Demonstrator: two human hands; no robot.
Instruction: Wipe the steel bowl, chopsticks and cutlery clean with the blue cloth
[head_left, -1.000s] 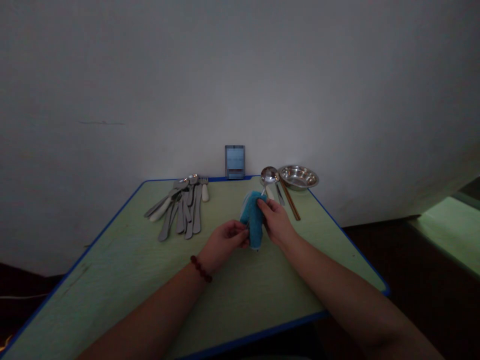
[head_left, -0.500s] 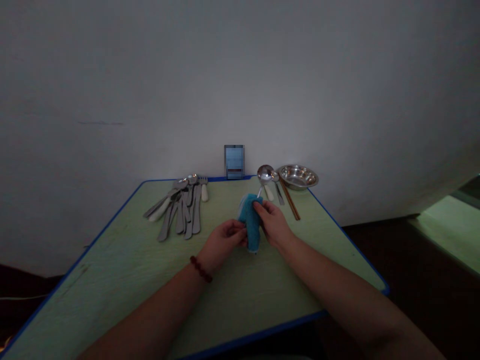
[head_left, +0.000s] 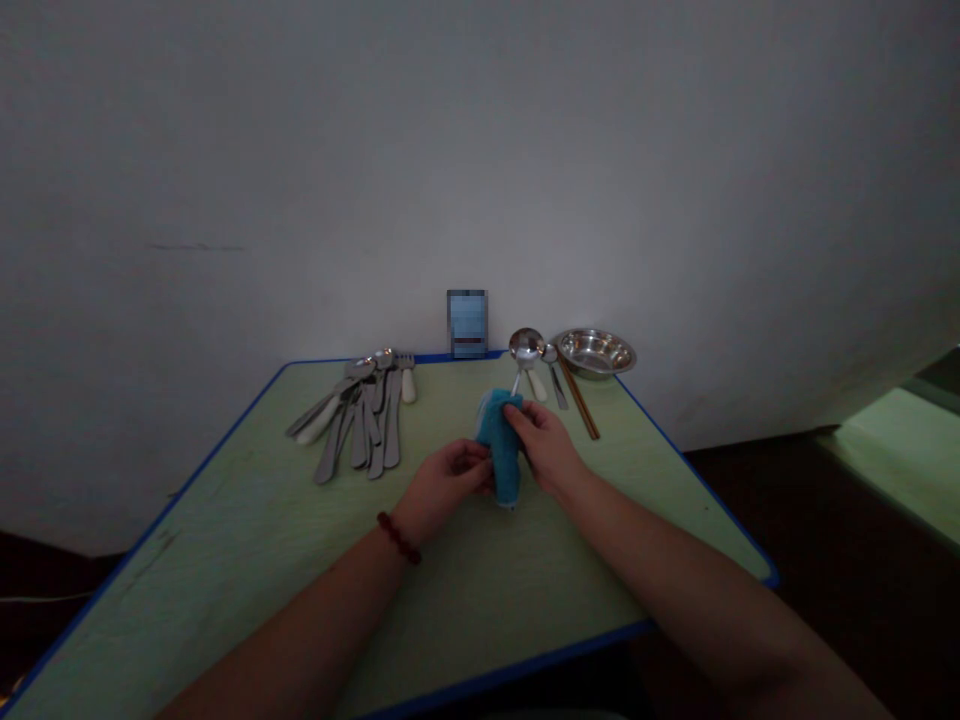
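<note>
A pale green table [head_left: 570, 570] with a blue edge stands against a plain grey-white wall [head_left: 480, 150], and a blurred blue rectangular object [head_left: 467, 323] is propped at the wall behind it. A stainless steel bowl [head_left: 595, 352] is placed near the far right corner, with a pair of wooden chopsticks [head_left: 580, 400] laid just in front of it. A bunch of stainless cutlery [head_left: 365, 420] is spread at the far left. Near the table's centre, a blue terry cloth [head_left: 498, 445] is held upright between the left hand [head_left: 446, 490] and the right hand [head_left: 544, 450]. The left fingers are curled closely against its side, and the right fingers are pressed narrowly over its upper part. A metal spoon [head_left: 526, 345] rises above the cloth, its thin stem apparently running into the folds. The cloth is judged soft and light, easily taken anywhere along its folds; the spoon is likely stiff and slick, best held through the cloth. A red bead bracelet [head_left: 397, 537] is worn on the left wrist.
</note>
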